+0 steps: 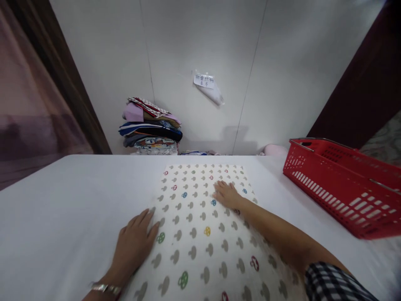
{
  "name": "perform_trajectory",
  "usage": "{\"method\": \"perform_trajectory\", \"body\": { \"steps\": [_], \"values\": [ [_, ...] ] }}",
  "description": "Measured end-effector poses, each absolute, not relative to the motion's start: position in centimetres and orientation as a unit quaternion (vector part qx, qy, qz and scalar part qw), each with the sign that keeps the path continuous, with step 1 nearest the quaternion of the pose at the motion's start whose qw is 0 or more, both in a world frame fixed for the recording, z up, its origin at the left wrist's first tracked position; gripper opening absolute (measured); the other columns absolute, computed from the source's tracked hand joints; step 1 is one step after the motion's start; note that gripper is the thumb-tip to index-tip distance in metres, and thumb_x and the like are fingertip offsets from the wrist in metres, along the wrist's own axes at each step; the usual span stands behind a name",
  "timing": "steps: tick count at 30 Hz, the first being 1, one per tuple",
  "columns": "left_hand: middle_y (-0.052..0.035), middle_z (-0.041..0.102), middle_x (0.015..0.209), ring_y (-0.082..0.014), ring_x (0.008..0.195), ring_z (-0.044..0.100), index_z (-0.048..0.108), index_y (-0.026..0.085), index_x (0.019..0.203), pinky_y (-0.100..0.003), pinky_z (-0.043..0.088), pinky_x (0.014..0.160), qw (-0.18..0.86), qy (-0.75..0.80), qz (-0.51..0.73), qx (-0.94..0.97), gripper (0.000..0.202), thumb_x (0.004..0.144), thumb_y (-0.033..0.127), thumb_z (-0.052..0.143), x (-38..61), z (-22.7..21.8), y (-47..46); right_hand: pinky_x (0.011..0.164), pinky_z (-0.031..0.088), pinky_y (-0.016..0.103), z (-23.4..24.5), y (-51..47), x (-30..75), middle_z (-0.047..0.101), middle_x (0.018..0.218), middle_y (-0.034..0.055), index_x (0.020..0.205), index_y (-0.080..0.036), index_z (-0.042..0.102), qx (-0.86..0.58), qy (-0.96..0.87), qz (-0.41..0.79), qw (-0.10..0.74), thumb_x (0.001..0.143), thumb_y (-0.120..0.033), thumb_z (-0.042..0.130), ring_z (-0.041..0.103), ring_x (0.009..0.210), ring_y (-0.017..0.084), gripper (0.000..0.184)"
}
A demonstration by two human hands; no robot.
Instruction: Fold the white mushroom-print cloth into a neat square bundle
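Patterned cloth [198,240], long axis seemingly toward the wall [175,50] — right hand [228,195] and left hand [134,238] flat, loosely spread.

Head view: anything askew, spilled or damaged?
Mainly the paper on the wall: a flap below its writing hangs aslant instead of square. The folded cloth stack near the wall has uneven, jutting edges, merely untidy. The mushroom-print cloth looks fine; no spill or damage shows.
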State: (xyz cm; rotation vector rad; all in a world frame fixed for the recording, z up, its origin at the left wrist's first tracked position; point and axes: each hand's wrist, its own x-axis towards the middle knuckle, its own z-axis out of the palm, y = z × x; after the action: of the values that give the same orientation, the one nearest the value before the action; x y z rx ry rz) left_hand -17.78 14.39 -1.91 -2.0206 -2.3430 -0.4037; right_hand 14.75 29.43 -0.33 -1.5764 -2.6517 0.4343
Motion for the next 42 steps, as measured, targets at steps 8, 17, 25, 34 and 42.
{"method": "perform_trajectory", "body": {
  "steps": [8, 17, 25, 34, 42],
  "values": [
    [-0.0148, 0.045, 0.137, -0.0299, 0.122, 0.041, 0.048, 0.012, 0.129, -0.048, 0.035, 0.096, 0.011, -0.734, -0.133, -0.666, 0.052, 0.089, 0.040, 0.030, -17.1, -0.9, 14.1, 0.112, 0.003, 0.045, -0.7, 15.3, 24.5, 0.013, 0.153, 0.0037, 0.144, -0.028, 0.026, -0.540, -0.825, 0.164, 0.030, 0.087, -0.065, 0.026, 0.008, 0.140, 0.024, 0.067],
    [-0.0137, 0.036, 0.144, -0.0265, 0.130, 0.036, 0.048, 0.012, 0.128, -0.040, 0.032, 0.105, -0.076, -0.718, -0.142, -0.677, 0.054, 0.091, 0.046, 0.030, -17.4, 0.2, 11.9, 0.112, 0.017, 0.042, -1.2, 5.6, 30.8, 0.015, 0.152, 0.0023, 0.142, -0.028, 0.031, -0.608, -0.768, 0.182, 0.080, 0.088, -0.060, 0.031, 0.012, 0.140, 0.024, 0.063],
    [-0.0096, 0.043, 0.140, -0.0259, 0.130, 0.036, 0.058, 0.019, 0.119, -0.043, 0.034, 0.104, 0.028, -0.597, -0.172, -0.783, 0.047, 0.087, 0.047, 0.038, -18.0, -3.0, 2.5, 0.112, 0.016, 0.045, -2.9, 2.0, 32.1, 0.023, 0.150, 0.0066, 0.141, -0.024, 0.034, -0.634, -0.749, 0.149, 0.119, 0.091, -0.054, 0.028, 0.017, 0.139, 0.023, 0.059],
    [-0.0055, 0.050, 0.134, -0.0239, 0.123, 0.047, 0.055, 0.026, 0.124, -0.037, 0.041, 0.101, 0.100, -0.496, -0.183, -0.843, 0.047, 0.082, 0.047, 0.053, -19.3, -3.1, -2.9, 0.095, 0.041, 0.042, -0.1, 2.4, 30.2, 0.061, 0.120, 0.0079, 0.128, -0.027, 0.053, -0.621, -0.737, 0.177, 0.198, 0.087, -0.053, 0.035, 0.055, 0.110, 0.028, 0.051],
    [-0.0044, 0.055, 0.129, -0.0203, 0.119, 0.050, 0.052, 0.026, 0.123, -0.035, 0.046, 0.097, 0.093, -0.492, -0.239, -0.832, 0.044, 0.080, 0.017, 0.049, -19.4, -1.5, -4.5, 0.067, 0.051, 0.033, -1.5, 2.9, 31.2, 0.069, 0.083, 0.0049, 0.125, -0.017, 0.055, -0.689, -0.658, 0.230, 0.197, 0.080, -0.058, 0.042, 0.063, 0.066, 0.021, 0.062]
  ]
}}
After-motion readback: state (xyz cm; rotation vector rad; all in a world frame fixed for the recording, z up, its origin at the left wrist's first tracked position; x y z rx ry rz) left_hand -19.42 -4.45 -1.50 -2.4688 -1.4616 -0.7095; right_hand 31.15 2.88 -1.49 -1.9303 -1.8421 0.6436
